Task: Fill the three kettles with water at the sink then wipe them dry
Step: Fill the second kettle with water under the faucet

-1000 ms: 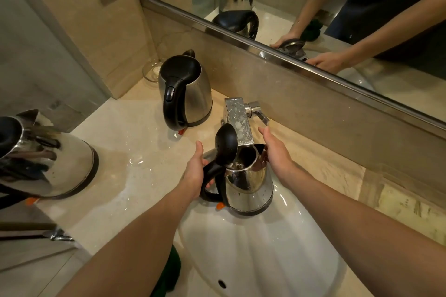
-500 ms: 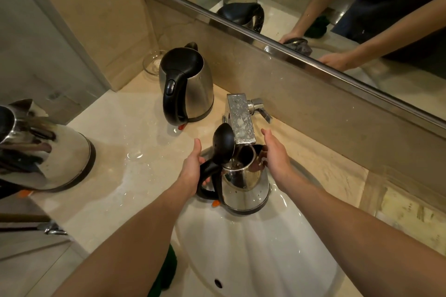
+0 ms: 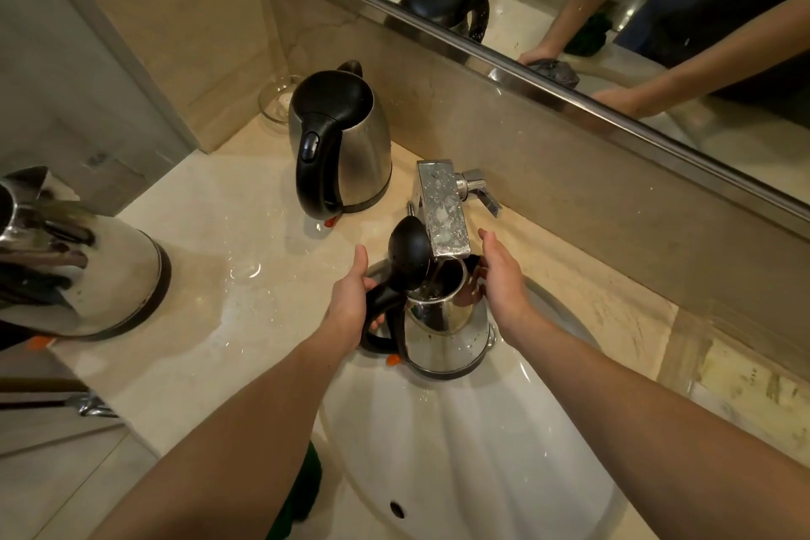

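Hands held open-lid kettle [image 3: 447, 329] under faucet [image 3: 442, 210], frame center.
L hand [image 3: 350, 303] gripped black handle; R hand [image 3: 504, 281] fingers curled round far side. Kettle stood in sink [image 3: 482, 452], water ran in. Closed kettle [image 3: 346, 140] upper center, 3rd kettle [image 3: 87, 276] left edge.

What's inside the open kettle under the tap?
A stream from the tap runs into the open kettle. Its raised lid and the dark interior hide the water level.
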The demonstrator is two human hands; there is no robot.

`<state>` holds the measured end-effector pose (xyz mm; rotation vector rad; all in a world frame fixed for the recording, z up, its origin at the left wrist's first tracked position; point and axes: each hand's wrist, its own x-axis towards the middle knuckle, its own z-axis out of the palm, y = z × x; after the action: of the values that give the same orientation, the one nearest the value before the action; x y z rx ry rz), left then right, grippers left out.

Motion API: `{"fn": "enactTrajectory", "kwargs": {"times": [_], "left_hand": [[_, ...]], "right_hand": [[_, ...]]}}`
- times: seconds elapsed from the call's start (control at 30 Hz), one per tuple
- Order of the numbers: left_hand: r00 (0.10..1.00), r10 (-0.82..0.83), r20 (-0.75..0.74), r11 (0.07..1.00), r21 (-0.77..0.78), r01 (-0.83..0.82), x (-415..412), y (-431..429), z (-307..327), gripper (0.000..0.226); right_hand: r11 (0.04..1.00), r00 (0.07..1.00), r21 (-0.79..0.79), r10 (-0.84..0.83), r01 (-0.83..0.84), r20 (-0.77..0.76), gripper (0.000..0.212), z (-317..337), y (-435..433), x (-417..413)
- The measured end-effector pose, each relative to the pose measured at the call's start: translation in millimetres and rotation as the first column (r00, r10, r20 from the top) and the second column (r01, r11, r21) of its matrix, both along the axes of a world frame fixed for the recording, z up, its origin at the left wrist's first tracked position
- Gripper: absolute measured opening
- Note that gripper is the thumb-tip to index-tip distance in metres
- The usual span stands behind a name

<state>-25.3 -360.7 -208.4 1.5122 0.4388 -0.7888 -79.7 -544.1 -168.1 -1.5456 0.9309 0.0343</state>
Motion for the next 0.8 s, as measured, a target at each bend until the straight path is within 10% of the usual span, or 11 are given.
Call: {"fn": "enactTrajectory", "kwargs": {"times": [0.53,0.8], "left_hand": [[0.947,-0.037,0.318,0.853,0.504,-0.136,1,-15,8,0.065],[0.95,-0.052,0.308,0.855,0.505,-0.117,5,-18,0,0.065]], "right_hand": [[0.995,1.0,0.102,-0.015,0.014,0.013,0.061,-11,-5,-8],[0.903,0.988,-0.407,0.153,-0.138,0.006,0.048,-2,-50,-14]]}}
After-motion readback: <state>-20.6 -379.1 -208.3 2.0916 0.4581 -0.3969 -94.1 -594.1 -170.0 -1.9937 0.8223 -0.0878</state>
